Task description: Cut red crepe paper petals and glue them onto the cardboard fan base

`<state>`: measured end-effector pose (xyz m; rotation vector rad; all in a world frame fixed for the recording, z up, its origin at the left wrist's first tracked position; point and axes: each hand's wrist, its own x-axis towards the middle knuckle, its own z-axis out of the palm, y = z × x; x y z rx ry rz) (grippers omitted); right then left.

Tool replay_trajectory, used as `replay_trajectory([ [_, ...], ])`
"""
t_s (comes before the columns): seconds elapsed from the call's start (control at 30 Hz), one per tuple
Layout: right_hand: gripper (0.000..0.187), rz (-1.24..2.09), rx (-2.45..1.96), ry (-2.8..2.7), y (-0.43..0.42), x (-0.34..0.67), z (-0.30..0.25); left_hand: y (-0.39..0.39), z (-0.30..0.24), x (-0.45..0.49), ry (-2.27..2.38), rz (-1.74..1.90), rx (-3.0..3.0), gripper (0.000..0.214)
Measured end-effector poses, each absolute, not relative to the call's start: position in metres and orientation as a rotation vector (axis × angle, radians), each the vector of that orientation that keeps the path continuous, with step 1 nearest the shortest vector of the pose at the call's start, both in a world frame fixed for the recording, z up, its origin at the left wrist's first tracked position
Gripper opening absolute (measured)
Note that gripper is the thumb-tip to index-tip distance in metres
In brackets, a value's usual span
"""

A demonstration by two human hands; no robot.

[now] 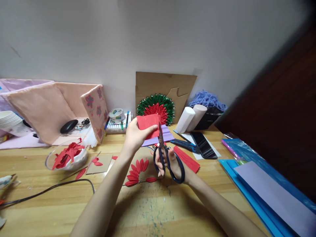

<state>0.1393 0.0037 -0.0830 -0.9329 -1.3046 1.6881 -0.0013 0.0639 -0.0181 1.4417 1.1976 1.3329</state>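
My left hand (135,134) pinches a folded piece of red crepe paper (148,122), thumb on the near side. In my right hand (172,163) is a pair of scissors (161,142) with dark handles, its blades pointing up at the paper's right edge. Whether the blades are cutting into the paper I cannot tell. Below my hands, red paper petals (136,171) lie fanned out on the table. A strip of red crepe paper (187,159) rests just right of the scissors. A purple sheet (163,134) lies behind my hands.
A clear bowl of red scraps (66,156) stands at the left. Against the wall leans cardboard (170,82) with a green and red paper rosette (158,107). Markers (118,125), a phone (203,144), white rolls (185,119) and blue folders (247,187) surround the work spot. A black cable (56,185) crosses the left.
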Motion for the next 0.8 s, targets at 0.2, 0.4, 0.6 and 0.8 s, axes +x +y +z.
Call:
replay_trajectory([
  [0.2, 0.075, 1.608, -1.061, -1.325, 0.005, 0.137, -0.080, 0.065, -0.017, -0.002, 1.209, 1.320, 1.411, 0.037],
  [0.4, 0.067, 1.516, -1.064, -1.411, 0.007, 0.141, -0.092, 0.069, -0.019, -0.007, 1.133, 1.323, 1.379, 0.038],
  [0.6, 0.064, 1.487, -1.069, -1.446, 0.008, 0.143, -0.095, 0.073, -0.022, -0.009, 1.073, 1.322, 1.389, 0.036],
  [0.8, 0.077, 1.577, -1.109, -1.394, 0.002, 0.138, -0.077, 0.068, -0.017, -0.007, 1.059, 1.311, 1.412, 0.036],
])
